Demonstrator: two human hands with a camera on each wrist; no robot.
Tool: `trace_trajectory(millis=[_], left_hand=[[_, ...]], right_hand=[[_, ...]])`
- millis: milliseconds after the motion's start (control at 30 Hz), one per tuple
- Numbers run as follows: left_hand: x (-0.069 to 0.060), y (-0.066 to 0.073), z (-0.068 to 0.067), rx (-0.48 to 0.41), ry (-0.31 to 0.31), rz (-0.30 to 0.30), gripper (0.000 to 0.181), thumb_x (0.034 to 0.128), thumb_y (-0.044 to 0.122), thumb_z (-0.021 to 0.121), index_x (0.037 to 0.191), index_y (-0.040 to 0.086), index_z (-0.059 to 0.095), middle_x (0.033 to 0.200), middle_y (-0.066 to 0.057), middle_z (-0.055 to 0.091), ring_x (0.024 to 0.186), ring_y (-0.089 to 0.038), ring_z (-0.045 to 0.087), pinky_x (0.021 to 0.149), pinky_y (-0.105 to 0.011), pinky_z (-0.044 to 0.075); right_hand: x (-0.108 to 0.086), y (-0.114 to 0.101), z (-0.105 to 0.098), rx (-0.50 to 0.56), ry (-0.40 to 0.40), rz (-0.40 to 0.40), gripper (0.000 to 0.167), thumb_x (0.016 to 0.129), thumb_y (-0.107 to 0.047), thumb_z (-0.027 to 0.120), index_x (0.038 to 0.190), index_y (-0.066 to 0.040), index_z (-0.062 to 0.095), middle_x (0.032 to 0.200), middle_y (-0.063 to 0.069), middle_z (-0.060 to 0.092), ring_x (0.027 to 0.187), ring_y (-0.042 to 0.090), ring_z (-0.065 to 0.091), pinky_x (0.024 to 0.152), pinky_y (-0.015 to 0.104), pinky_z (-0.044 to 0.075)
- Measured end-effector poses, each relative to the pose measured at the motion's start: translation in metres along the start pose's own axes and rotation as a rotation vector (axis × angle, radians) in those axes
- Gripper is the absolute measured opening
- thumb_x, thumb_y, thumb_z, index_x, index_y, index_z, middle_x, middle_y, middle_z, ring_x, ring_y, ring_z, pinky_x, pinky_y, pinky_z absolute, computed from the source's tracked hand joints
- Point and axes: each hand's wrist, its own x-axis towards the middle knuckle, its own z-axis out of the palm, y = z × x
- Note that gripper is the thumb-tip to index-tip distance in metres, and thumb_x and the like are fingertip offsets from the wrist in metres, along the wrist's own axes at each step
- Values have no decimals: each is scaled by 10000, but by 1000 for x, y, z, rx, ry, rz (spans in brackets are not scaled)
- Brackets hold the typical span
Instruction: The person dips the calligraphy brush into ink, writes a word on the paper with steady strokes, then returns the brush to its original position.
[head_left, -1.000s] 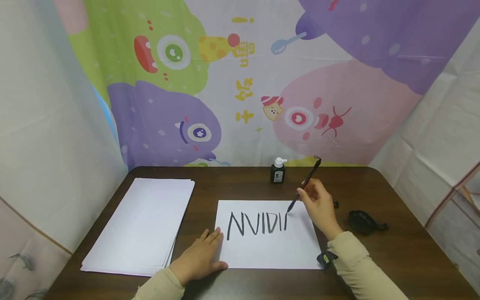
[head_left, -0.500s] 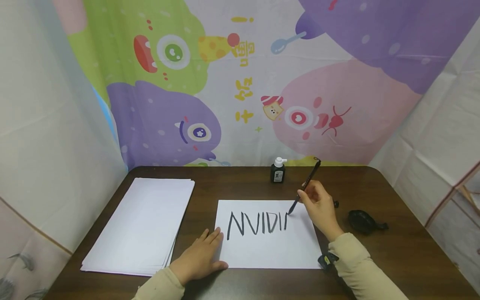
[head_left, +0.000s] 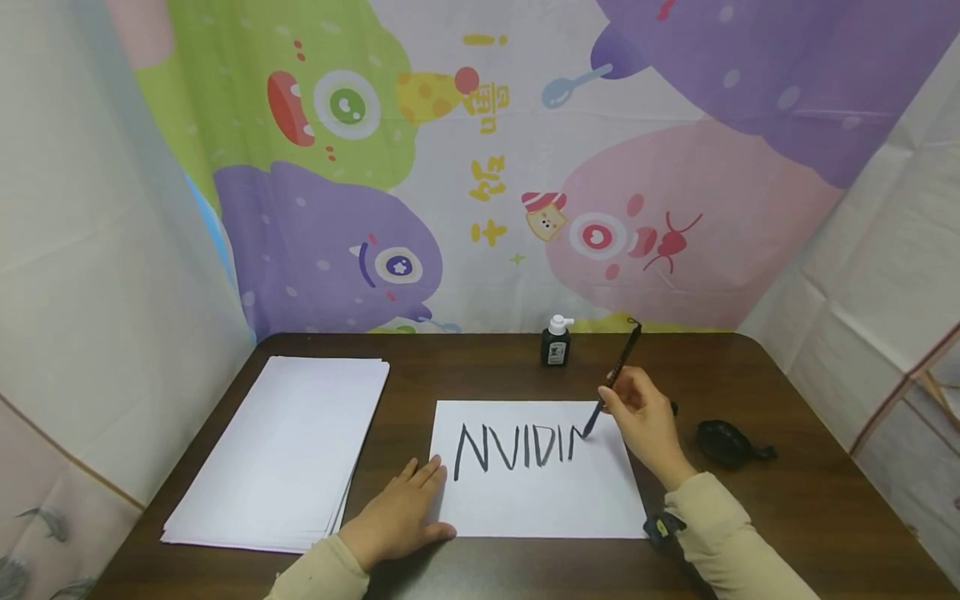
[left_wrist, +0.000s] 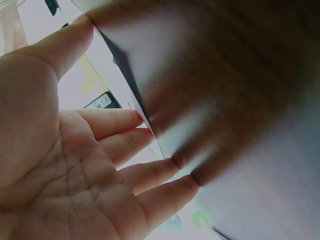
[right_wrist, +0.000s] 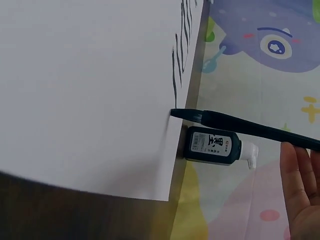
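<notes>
My right hand [head_left: 647, 417] pinches the handle of a dark writing brush [head_left: 617, 371], tilted with its top to the upper right. The brush tip [right_wrist: 177, 113] touches a white sheet of paper [head_left: 536, 504], at the lower end of a slanted stroke. Black brushed letters [head_left: 517, 446] run along the sheet's upper half, reading NVIDI and then two joined strokes. At the sheet's left edge my left hand [head_left: 401, 508] lies with fingers extended, fingertips on the paper and thumb near the lower left corner. In the left wrist view its straight fingers [left_wrist: 160, 175] touch the surface.
A black ink bottle [head_left: 556, 346] with a white spout stands behind the sheet. On the left lies a stack of white paper [head_left: 288, 450]. A black, leaf-shaped dish [head_left: 727, 444] sits right of my right hand. Patterned cloth [head_left: 480, 167] hangs behind the table.
My right hand and the brush have moved slightly down and to the right. A slanted stroke now descends from the top of the last upright one. The left hand stays still.
</notes>
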Motion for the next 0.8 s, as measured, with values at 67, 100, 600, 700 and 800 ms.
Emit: trace_trajectory(millis=[67,100,600,700,800], left_hand=[[0,0,0,0,2,2,849,814,449,748,1427,-48,438,1541,-220,376,1391,-531,327,1066,-670,355],[0,0,0,0,3,3,847,814,448,749,1426,-49,439,1540,-221,377,1390,-532,328,1066,-670,355],[-1,0,-1,4,4,11,838,819,440,748,1423,-54,440,1535,-227,381,1384,-536,333,1063,-671,358],[-1,0,0,3,3,9,842,819,443,747,1426,-50,437,1538,-224,378,1388,-534,330,1065,-671,355],[-1,0,0,3,3,7,843,819,445,746,1428,-48,436,1540,-220,377,1390,-531,328,1065,-672,356]], right_hand=[[-1,7,-1,-22,2,-2,186,862,90,665,1025,77,575,809,166,605,677,160,630,646,264,604],[-1,11,-1,-35,4,-6,189,859,91,668,1024,72,577,801,162,606,669,163,626,639,262,603],[-10,19,-12,-74,-23,-102,205,845,44,712,1020,27,606,739,64,586,628,45,594,569,170,554],[-12,19,-15,-93,-30,-96,205,846,37,713,1020,5,609,736,44,583,627,50,602,569,169,553],[-14,17,-16,-106,-38,-83,212,848,43,708,1028,-11,609,746,45,590,637,51,604,576,165,556]])
